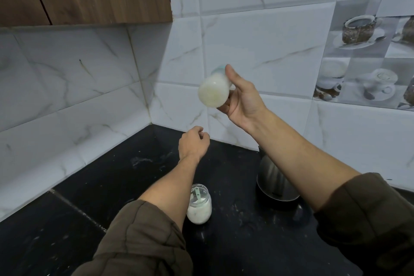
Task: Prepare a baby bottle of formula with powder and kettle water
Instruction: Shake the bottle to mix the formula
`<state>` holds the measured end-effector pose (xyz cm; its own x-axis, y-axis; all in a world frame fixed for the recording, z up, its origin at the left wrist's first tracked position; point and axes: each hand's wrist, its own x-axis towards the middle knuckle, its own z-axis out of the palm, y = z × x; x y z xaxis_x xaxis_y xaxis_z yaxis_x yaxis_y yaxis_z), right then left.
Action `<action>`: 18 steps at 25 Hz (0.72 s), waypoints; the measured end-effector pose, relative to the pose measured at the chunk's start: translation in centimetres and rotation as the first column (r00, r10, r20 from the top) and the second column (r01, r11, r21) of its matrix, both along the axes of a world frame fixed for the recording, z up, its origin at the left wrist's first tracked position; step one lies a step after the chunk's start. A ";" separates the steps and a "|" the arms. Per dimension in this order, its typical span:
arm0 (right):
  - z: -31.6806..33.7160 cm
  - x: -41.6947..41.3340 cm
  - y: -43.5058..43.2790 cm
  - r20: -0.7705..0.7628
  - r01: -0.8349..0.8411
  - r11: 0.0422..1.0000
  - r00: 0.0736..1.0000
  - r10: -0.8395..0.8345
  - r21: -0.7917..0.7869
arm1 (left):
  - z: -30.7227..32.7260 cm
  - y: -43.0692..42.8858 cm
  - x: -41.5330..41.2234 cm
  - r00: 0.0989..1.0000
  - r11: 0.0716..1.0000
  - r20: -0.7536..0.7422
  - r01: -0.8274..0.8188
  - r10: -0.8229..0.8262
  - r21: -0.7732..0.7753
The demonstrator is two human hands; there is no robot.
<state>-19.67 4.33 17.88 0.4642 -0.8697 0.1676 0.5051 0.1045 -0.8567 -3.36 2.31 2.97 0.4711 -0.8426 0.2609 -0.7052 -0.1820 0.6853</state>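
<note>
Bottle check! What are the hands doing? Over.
Right hand grips baby bottle, raised, milky. Left hand loosely curled, free. Powder jar, kettle on counter below.

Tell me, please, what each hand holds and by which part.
The right hand grips the baby bottle around its body; the left hand holds nothing visible.

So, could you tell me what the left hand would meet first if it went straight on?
Likely the tiled wall beyond the left hand, though depth is unclear: its line also runs close under the bottle gripped by the right hand.
</note>
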 end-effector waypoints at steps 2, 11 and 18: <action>-0.1 0.1 -0.8 0.150 0.061 0.978 0.984 -0.092 0.198 | -0.1 -0.1 0.0 1.000 1.000 0.003 -0.001 0.001 -0.006; -0.4 -0.3 -0.6 -0.024 -0.075 0.980 0.997 0.072 -0.185 | 0.0 -0.3 -0.2 1.000 1.000 0.023 0.009 -0.009 0.006; -1.4 0.4 -1.4 0.082 0.190 0.980 0.979 -0.185 -0.061 | -0.1 0.0 -0.2 1.000 1.000 0.026 0.008 -0.008 -0.003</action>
